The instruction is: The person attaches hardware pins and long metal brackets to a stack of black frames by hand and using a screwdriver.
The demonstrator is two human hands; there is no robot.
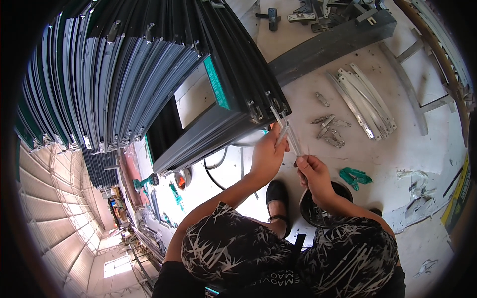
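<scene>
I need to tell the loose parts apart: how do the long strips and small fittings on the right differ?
The strips are long; the fittings are short. The strips lie close together, roughly parallel; the fittings point various ways, one apart from the rest. Both look silvery and lie on the pale surface.

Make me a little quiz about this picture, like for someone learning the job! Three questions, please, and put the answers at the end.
1. True or false: in the picture, the small metal pieces lie to the right of the dark frames.

2. What colour is the crumpled thing to the right of the person's right hand?
a) red
b) yellow
c) green

3. Fill in the gap: the right hand pinches a thin, pale ____.

Key: 1. True. 2. c) green. 3. strip.
</scene>
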